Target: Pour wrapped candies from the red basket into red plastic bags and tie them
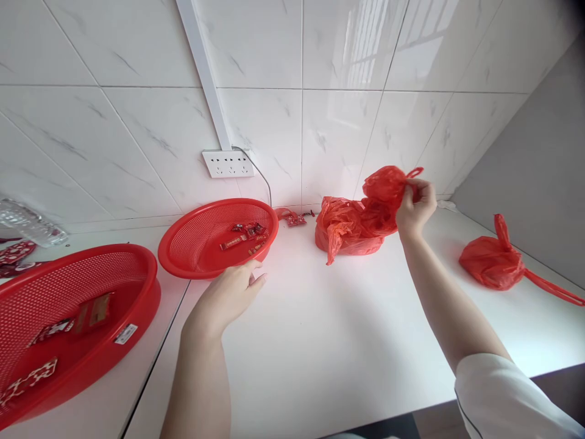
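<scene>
My right hand (pixel 417 204) pinches the knotted top of a small red plastic bag (pixel 384 185). That bag hangs over the right side of a larger red plastic bag (pixel 350 235), which stands crumpled on the white counter by the wall. My left hand (pixel 235 289) is open, its thumb apart from the fingers. The fingertips lie just in front of the rim of a red perforated basket (pixel 187 238); I cannot tell if they touch it. Inside that basket are several small wrapped snacks (pixel 249 236).
A bigger red basket (pixel 146 274) with a few packets stands at the left, a clear plastic bottle (pixel 31 222) behind it. Another tied red bag (pixel 491 262) lies at the right. A small red packet (pixel 296 220) lies near the wall, below a power socket strip (pixel 228 164).
</scene>
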`<state>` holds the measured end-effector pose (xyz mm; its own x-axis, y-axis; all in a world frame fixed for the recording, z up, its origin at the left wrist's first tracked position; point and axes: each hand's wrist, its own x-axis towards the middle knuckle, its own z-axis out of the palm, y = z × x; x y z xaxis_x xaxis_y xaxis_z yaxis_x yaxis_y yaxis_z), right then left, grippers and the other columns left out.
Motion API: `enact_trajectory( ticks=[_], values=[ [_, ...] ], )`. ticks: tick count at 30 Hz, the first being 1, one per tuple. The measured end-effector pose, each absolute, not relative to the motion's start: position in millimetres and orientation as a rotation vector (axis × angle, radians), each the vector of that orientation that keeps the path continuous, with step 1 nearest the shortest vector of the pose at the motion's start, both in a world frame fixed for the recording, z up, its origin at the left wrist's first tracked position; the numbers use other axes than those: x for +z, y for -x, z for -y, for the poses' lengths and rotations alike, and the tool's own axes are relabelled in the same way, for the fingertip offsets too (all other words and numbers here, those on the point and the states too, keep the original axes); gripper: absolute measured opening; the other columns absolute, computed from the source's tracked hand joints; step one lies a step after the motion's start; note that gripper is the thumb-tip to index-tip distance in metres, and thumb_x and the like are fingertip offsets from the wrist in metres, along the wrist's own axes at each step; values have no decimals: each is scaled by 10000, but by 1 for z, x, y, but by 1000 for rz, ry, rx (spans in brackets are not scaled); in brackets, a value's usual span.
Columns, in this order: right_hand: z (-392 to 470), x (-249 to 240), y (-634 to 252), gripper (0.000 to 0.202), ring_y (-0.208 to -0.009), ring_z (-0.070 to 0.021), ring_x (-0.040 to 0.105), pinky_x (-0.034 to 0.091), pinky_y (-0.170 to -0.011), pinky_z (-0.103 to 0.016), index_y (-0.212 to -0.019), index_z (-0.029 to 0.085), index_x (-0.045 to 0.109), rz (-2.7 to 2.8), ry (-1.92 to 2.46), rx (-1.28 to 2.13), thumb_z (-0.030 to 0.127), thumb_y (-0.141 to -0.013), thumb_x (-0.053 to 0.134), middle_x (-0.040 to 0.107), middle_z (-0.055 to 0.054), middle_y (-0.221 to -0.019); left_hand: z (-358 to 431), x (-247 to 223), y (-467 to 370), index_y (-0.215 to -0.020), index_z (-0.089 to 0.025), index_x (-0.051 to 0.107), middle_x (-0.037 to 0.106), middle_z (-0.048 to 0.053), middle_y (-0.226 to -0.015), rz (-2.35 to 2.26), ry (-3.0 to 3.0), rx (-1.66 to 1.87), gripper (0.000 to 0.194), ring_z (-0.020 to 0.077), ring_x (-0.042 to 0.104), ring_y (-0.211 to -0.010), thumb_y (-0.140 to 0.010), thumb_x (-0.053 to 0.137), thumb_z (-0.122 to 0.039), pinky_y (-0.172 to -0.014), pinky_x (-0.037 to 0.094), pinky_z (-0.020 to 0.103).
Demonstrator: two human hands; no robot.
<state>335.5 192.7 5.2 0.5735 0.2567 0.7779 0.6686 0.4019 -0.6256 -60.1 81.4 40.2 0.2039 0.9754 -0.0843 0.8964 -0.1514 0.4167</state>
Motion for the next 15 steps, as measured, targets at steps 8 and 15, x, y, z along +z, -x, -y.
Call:
enact_trajectory(
  ticks=[8, 15],
  values=[
    [-159, 42, -294, 58, -892, -155, 617, 478, -866, -349, -908, 225, 503, 902, 813, -186, 184, -874, 480, 579, -17, -896, -81, 39, 43, -1274, -295, 545, 616, 65, -1247, -1613, -2063, 739, 465, 268, 583, -1151, -874, 495, -526, -871, 488, 372],
    [-89, 16, -186, 128, -913, -151, 618, 509, -792, -280, -971, 230, 579, 1292, 775, 619, 246, -855, 632, 623, -25, -975, -74, 23, -12, -1362, -236, 474, 519, 106, -1402, -979, -1644, 1314, 589, 265, 487, -1292, -829, 651, -414, -1060, 409, 401]
  ],
)
